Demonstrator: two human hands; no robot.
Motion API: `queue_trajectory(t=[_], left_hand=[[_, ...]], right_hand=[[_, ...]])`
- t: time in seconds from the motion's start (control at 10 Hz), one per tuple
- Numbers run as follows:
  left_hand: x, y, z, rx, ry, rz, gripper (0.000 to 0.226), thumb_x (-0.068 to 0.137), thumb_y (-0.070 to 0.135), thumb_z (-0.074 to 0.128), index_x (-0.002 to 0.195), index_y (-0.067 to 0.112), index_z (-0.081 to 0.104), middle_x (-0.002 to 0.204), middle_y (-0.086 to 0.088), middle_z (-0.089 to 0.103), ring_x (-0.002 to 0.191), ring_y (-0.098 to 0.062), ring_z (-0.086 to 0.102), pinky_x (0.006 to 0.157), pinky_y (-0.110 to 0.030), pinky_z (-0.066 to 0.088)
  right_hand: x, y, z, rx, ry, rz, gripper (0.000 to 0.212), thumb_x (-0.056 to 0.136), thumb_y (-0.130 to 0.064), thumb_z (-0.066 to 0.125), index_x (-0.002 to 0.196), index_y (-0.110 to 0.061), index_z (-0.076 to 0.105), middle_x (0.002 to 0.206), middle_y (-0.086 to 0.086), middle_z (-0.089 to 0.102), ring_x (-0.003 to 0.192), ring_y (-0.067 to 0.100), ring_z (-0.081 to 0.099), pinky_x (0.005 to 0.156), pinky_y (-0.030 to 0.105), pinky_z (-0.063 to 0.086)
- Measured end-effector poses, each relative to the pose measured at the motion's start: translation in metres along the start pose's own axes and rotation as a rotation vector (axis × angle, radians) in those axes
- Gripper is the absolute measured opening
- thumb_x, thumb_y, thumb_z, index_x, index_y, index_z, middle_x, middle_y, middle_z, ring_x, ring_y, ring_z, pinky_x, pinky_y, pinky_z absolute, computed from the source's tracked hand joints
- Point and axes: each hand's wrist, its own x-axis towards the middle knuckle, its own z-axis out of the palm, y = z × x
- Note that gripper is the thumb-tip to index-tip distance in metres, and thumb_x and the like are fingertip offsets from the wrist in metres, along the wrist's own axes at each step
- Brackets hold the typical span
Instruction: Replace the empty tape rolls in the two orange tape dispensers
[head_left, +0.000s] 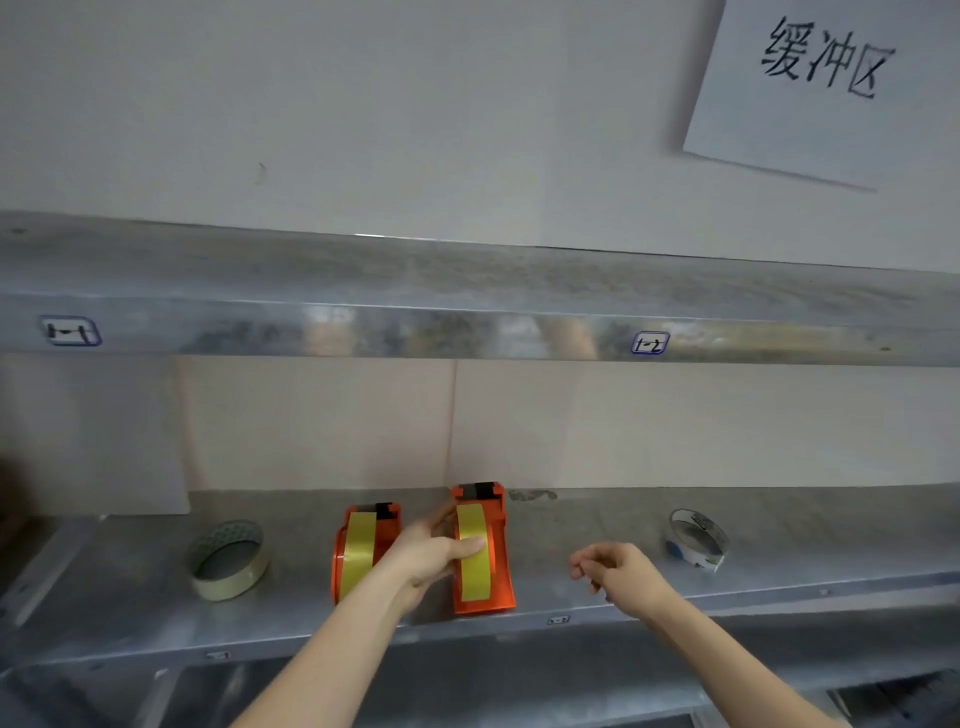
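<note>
**Left hand on the right-hand dispenser, 2 loaded dispensers on the shelf**

Left hand (435, 558) wraps around the right orange dispenser (483, 551), its thumb lying across the yellow tape (474, 553) on top and its fingers behind the left side. Right hand (618, 569) hangs free just to the right of that dispenser, fingers loosely curled, touching nothing. Both forearms reach in from the bottom edge.

Both dispensers stand on the metal shelf (571, 603) near its front lip. Just left of the held one is the left orange dispenser (363, 551), also carrying yellow tape. Further left lies a pale tape roll (228, 561), tilted. Well to the right sits a thin, nearly bare roll (696, 540).

Behind them is cardboard backing (623, 426). Above runs an upper shelf (467, 301) with 2 small labels, and a handwritten paper sign (826, 88) hangs on the wall.
</note>
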Motion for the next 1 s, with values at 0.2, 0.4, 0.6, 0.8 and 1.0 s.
queue_trajectory(t=[0.2,0.4,0.6,0.8,1.0], left_hand=[[0.025,-0.001,-0.001,0.165,0.038,0.020,0.076,0.084,-0.001,0.071,0.148,0.013,0.034,0.148,-0.008,0.044,0.135,-0.025,0.043,0.095,-0.031,0.044],[0.033,-0.004,-0.001,0.532,0.063,0.137,0.071,0.090,0.027,0.068,0.150,0.017,0.030,0.153,-0.003,0.038,0.138,-0.020,0.039,0.107,-0.026,0.034],[0.027,0.001,-0.004,0.843,0.076,0.250,0.063,0.095,0.041,0.055,0.150,0.021,0.030,0.151,0.000,0.041,0.137,-0.018,0.041,0.108,-0.026,0.034],[0.025,0.020,-0.008,0.989,0.179,0.257,0.061,0.101,0.049,0.032,0.154,0.020,0.019,0.151,-0.010,0.037,0.136,-0.025,0.041,0.109,-0.033,0.035],[0.013,0.046,-0.012,0.998,0.229,0.292,0.058,0.103,0.042,0.031,0.154,0.017,0.020,0.159,-0.006,0.022,0.145,-0.023,0.022,0.118,-0.035,0.022]], right_hand=[[0.033,0.002,0.010,-0.039,0.040,-0.067,0.045,0.085,0.008,0.034,0.099,-0.020,0.066,0.082,0.005,0.068,0.065,0.010,0.055,0.058,0.017,0.043],[0.075,0.009,0.027,-0.013,0.094,-0.058,0.042,0.080,0.010,0.035,0.087,-0.025,0.058,0.069,0.004,0.065,0.075,0.022,0.058,0.068,0.028,0.044],[0.096,0.014,0.042,-0.306,0.072,-0.058,0.021,0.092,-0.033,0.049,0.099,-0.018,0.063,0.101,0.003,0.064,0.096,0.019,0.059,0.078,0.027,0.043],[0.100,0.010,0.032,-0.542,0.028,-0.071,0.023,0.094,-0.039,0.040,0.091,-0.036,0.063,0.148,-0.010,0.038,0.141,0.010,0.025,0.114,0.043,0.019],[0.090,-0.010,0.014,-0.613,0.122,-0.166,0.026,0.099,-0.024,0.024,0.084,-0.029,0.044,0.091,-0.003,0.069,0.089,0.015,0.062,0.112,0.036,0.020]])
